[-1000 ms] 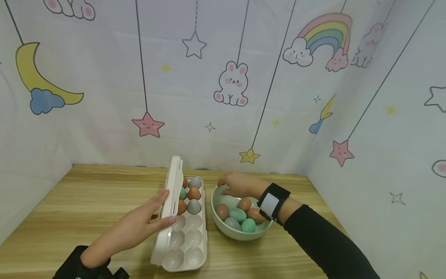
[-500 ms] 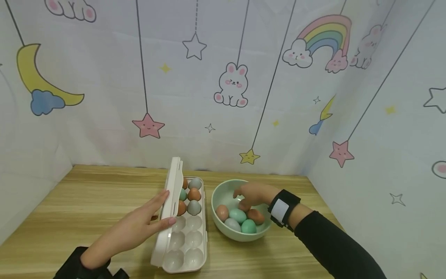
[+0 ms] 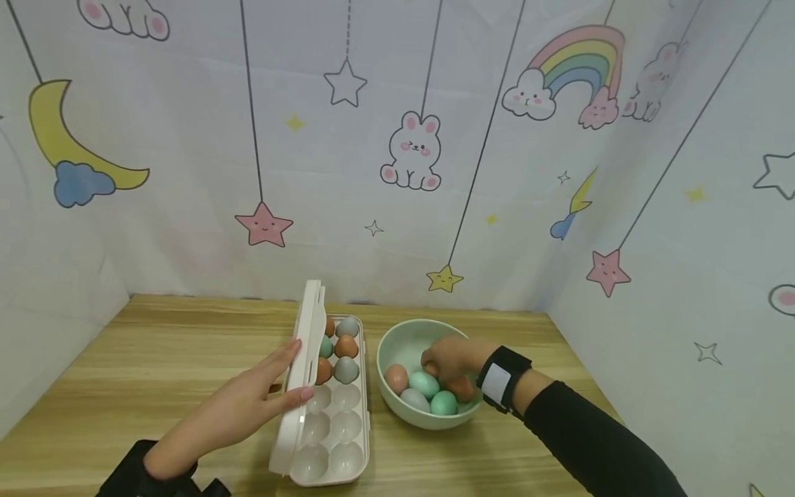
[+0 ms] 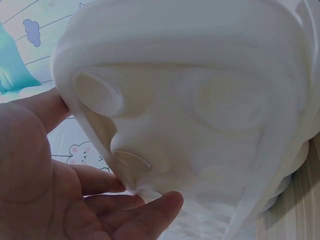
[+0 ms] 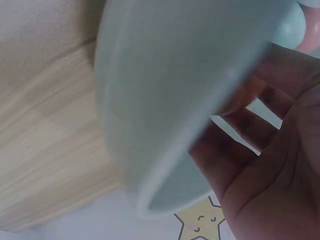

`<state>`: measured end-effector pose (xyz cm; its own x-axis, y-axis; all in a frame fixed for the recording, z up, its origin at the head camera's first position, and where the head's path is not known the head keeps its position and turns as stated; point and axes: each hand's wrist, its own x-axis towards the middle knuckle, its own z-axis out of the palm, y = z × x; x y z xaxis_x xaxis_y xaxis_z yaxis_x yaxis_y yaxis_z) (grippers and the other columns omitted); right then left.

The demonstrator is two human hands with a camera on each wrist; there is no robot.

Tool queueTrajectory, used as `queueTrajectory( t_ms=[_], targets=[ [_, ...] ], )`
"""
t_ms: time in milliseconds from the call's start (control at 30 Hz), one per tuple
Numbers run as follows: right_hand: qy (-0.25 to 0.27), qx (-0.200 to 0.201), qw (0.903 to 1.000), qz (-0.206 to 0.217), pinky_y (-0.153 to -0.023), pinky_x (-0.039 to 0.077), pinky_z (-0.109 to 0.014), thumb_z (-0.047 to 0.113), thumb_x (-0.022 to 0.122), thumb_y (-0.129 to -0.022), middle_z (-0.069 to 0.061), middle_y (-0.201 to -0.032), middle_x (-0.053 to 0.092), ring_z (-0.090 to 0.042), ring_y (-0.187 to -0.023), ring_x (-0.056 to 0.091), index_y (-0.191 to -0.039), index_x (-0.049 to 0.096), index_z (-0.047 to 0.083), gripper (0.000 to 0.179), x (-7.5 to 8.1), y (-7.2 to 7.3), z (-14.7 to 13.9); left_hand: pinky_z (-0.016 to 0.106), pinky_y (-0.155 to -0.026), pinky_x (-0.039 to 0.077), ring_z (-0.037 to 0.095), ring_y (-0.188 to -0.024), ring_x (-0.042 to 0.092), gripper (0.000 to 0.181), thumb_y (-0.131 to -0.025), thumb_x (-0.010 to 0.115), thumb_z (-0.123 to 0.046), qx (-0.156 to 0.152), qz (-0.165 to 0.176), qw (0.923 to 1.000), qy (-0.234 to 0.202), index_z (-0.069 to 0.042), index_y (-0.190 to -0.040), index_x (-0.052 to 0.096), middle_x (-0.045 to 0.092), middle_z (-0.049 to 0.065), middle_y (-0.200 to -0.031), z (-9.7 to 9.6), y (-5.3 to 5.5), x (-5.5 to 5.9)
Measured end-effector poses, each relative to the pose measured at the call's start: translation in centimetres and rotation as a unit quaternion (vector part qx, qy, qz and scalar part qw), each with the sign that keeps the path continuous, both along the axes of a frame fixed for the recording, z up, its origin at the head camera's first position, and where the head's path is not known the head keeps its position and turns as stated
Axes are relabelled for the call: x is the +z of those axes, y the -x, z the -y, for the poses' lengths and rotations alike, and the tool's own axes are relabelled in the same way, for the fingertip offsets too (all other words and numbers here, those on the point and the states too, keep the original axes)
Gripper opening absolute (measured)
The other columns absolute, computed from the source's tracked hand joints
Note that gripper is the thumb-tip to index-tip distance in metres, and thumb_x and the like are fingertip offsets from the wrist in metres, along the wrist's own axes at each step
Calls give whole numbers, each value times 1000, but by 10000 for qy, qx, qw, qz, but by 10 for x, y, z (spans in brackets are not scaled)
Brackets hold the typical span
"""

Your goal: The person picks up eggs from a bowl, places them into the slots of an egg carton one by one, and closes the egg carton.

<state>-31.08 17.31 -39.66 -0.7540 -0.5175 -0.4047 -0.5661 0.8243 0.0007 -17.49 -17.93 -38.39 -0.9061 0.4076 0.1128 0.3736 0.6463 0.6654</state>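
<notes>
My left hand [image 3: 239,407] holds the raised lid [image 3: 302,366] of a white egg carton, thumb on one side and fingers on the other. In the left wrist view the lid [image 4: 175,95] fills most of the picture. The carton's tray [image 3: 345,426] has brown, grey and green eggs in its far cups; the near cups are bare. Inside a pale green bowl [image 3: 397,339], my right hand [image 3: 456,355] grips a brown egg [image 3: 431,370], mostly hidden by the fingers. The right wrist view shows curled fingers by a brown egg [image 5: 245,96] behind the bowl's wall [image 5: 150,90].
Several other eggs lie in the bowl: a pinkish brown one [image 3: 396,377], a green one [image 3: 444,403], a grey one [image 3: 415,400] and another brown one [image 3: 461,388]. The wooden table [image 3: 168,359] meets a patterned cloth wall [image 3: 186,269] behind.
My right hand has moved from the bowl's far rim down and nearer into the bowl, and its fingers have curled round a brown egg. The left hand and lid have stayed put.
</notes>
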Motion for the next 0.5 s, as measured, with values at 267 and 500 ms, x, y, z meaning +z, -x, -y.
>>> queueTrajectory(
  t_ms=[267,500],
  targets=[
    [-77,-49,9999,-147,-73,44,-32,18,59,-91,3,-76,54,-16,-72,49,-84,56,21,8,-8,3,-2,53,-92,50,34,-122,46,86,-91,52,-58,8,-56,10000,-6,-6,-151,19,17,20,-156,-1,0,0],
    [142,-145,9997,-156,-76,47,-34,17,57,-92,3,-80,57,-16,-76,51,-89,59,20,5,-4,8,-6,51,-89,52,32,-117,51,86,-91,53,-58,40,48,10000,5,-8,-151,18,17,19,-156,0,1,0]
  ],
)
